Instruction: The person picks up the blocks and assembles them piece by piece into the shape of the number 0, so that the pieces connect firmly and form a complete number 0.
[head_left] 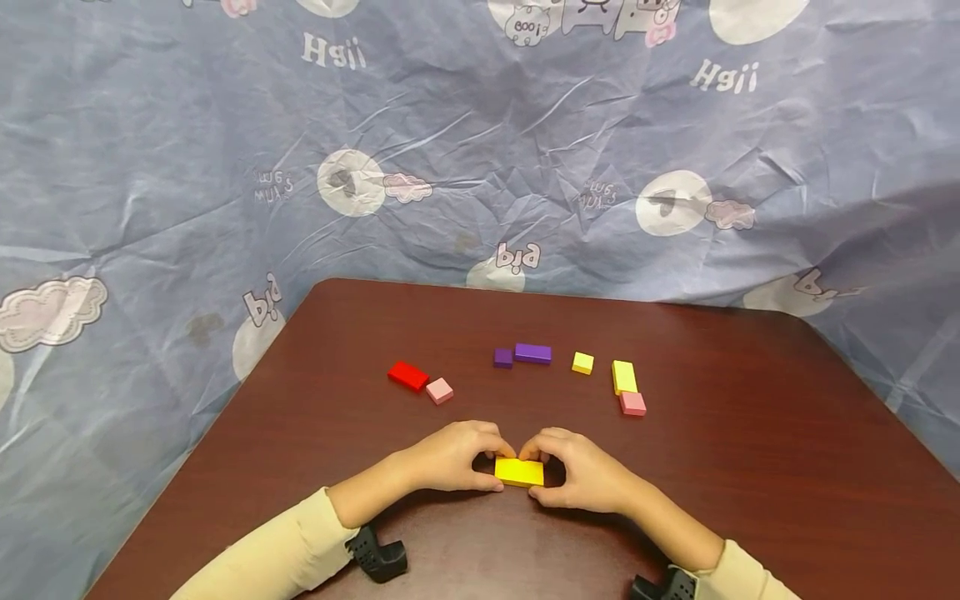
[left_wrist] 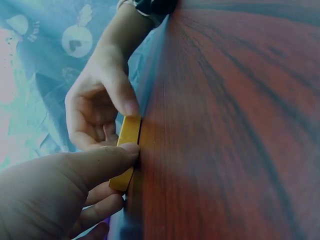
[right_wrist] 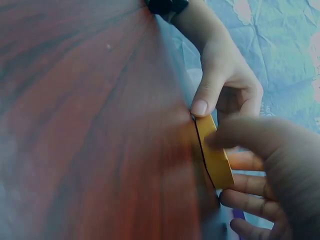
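Head view: at the lower centre of the frame, the left hand and the right hand pinch opposite ends of the yellow block, thumbs on the near side. The counter also carries a red block left of centre and a long purple block near centre.

Left wrist view: the left thumb lies across the yellow block, left of centre; the right thumb touches its upper end. Caution: unequal pressure from the hands could twist the block.

Right wrist view: the block stands right of centre. The right thumb is blurred, so firmness of contact cannot be confirmed; a weak pinch could let that end slip.
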